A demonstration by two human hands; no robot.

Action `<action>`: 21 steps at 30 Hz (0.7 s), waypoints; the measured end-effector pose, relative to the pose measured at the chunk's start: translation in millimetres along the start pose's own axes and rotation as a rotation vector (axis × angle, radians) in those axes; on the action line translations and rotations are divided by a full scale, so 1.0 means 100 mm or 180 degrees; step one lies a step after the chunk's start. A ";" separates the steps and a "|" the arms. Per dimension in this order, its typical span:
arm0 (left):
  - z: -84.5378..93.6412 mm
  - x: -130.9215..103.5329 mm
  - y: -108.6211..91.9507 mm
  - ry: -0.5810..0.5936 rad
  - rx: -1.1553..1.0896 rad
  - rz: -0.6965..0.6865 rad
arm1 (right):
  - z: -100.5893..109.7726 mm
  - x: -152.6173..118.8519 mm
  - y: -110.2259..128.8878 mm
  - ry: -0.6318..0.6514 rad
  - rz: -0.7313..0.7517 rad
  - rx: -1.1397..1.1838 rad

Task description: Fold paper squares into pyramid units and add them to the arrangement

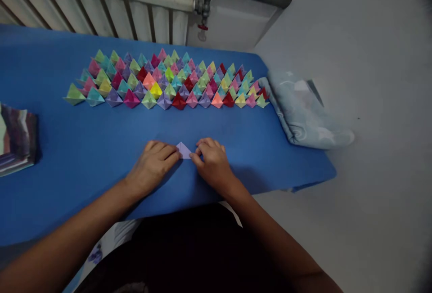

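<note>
A small lilac sheet of origami paper [184,151], folded to a triangle with its point away from me, lies on the blue table [128,126]. My left hand [155,160] pinches its left corner between thumb and fingers. At the opposite corner, the thumb and curled fingers of my right hand [212,160] close on the paper. Both hands rest low over the tabletop, and their fingers cover the outer corners. Beyond them stand rows of folded paper boats [164,101] in pink, green, purple, red, yellow and blue.
At the left edge lies a stack of dark patterned paper or cloth [20,140]. A folded pale blue cloth [300,113] sits at the table's right end, against the wall. Behind the table are a white radiator [101,9] and a pipe with a red-handled valve [203,27].
</note>
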State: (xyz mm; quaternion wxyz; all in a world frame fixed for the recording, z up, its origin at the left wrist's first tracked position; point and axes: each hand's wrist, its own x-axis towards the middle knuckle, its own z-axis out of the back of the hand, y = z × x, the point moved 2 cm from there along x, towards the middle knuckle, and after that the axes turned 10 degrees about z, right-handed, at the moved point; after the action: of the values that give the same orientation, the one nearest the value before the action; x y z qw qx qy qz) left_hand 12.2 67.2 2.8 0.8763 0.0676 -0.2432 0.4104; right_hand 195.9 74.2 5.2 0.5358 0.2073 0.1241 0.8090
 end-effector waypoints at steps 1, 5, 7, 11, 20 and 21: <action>0.01 -0.01 -0.01 -0.0024 0.0019 -0.0046 | 0.00 0.00 -0.01 0.0002 0.0004 0.0005; 0.05 -0.05 -0.04 -0.0066 0.0183 -0.0087 | 0.03 -0.02 0.00 0.0009 0.0106 -0.0080; 0.07 -0.07 -0.06 -0.0059 0.0232 -0.0086 | 0.03 -0.05 0.05 0.0012 0.0441 -0.0176; 0.07 -0.11 -0.08 0.0025 0.0161 0.0038 | -0.03 -0.09 0.15 0.0326 0.1250 -0.0267; 0.06 -0.21 -0.17 0.0517 0.0056 0.0487 | 0.00 -0.08 0.17 0.0625 0.1223 -0.0531; 0.07 -0.22 -0.20 0.0536 0.0085 0.0556 | 0.00 -0.09 0.17 0.0635 0.1211 -0.0555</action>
State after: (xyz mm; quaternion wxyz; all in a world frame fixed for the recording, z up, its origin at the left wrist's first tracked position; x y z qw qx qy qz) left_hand 12.8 37.0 -0.1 0.8536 0.0232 -0.1681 0.4926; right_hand 184.7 59.6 10.4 0.3747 0.0989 0.0648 0.9196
